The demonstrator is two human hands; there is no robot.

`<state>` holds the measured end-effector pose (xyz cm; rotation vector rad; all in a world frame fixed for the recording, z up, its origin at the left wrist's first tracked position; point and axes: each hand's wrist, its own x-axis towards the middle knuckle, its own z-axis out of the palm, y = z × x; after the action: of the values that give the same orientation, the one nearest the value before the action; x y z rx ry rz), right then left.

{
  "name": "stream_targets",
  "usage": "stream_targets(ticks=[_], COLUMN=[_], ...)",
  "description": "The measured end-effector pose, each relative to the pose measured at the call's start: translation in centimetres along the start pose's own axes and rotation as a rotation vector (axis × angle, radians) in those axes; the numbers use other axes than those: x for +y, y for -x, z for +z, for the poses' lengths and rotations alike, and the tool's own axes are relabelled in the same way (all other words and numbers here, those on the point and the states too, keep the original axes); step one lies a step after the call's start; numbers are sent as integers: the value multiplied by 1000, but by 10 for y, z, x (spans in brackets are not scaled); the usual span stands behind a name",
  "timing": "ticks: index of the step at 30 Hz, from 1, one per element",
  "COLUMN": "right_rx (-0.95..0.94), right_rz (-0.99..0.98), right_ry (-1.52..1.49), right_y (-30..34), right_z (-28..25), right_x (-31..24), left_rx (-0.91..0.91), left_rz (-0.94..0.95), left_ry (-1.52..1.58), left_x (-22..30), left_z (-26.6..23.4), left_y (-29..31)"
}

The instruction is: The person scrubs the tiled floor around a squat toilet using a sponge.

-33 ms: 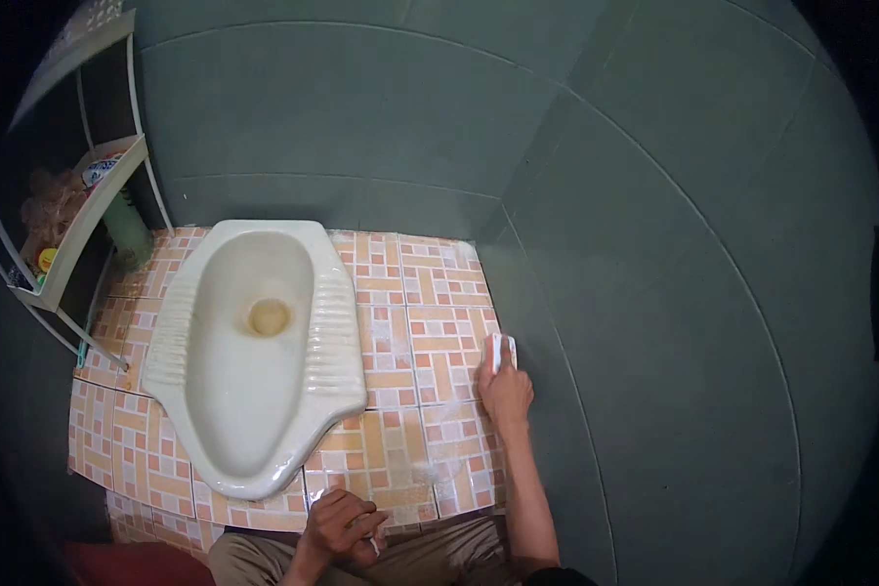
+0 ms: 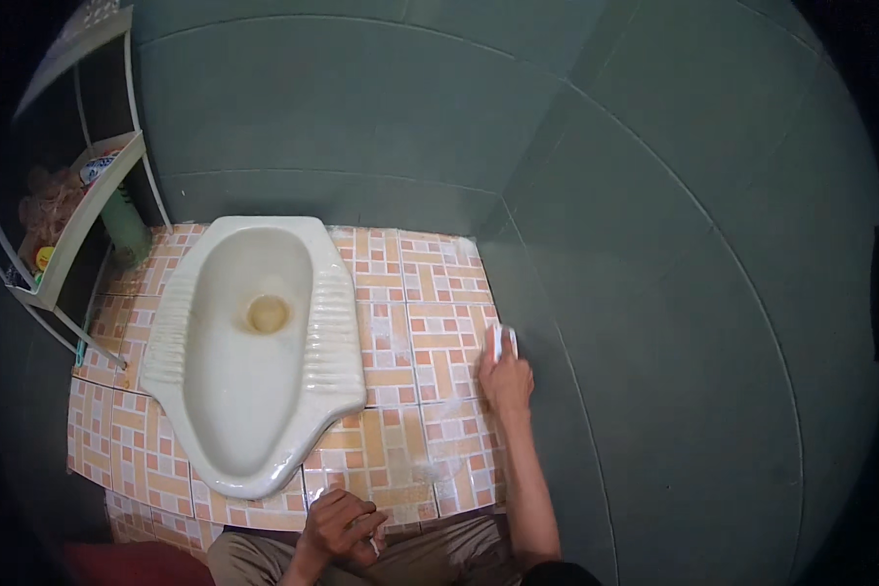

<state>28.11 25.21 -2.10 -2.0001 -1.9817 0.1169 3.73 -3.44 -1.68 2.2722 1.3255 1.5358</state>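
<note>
My right hand (image 2: 507,383) is closed round a small white scrubbing brush (image 2: 503,342), its index finger stretched along the top. It presses the brush against the right edge of the tiled floor (image 2: 391,439), where the floor meets the dark green wall. Only the front part of the brush shows; its bristles are hidden. My left hand (image 2: 342,525) rests curled above my lap, near the floor's front edge. Something small and pale shows under its fingers, too little to name. Left of my right hand, a white squat toilet (image 2: 347,366) is set in the floor, with brownish water in its drain.
At the far left stands a white shelf rack (image 2: 93,215) holding crumpled plastic and small items. A green bottle (image 2: 125,230) stands behind its frame. The dark green walls (image 2: 674,293) close in at the back and right. Something dark red (image 2: 137,565) lies at the lower left.
My right hand and the brush have shifted very slightly forward along the wall edge. My left hand stays in place.
</note>
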Motion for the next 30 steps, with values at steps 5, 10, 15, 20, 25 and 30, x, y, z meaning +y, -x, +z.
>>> stream_targets(ticks=[5,10,15,20,25,30], right_rx=[26,97,146,136,199,162], right_rz=[-80,-87,-108,-80,-71,38], right_ry=[-50,-24,7,-51,57,81], right_y=[-96,-198,-264,-216,-100,4], right_z=[38,89,115,95,48,7], right_x=[-43,-72,-78,-94,-51,-18], left_rx=[-82,-35,-35,-81,-75,-33], left_rz=[-40,-31,73,2,-38,-40], left_ry=[-18,67,61,24,1,-5], left_x=[-1,-2,-6,-8,-10,-4], left_z=[-7,-2,0,-4,-2,-3], left_y=[4,-6,-8,9,4,1])
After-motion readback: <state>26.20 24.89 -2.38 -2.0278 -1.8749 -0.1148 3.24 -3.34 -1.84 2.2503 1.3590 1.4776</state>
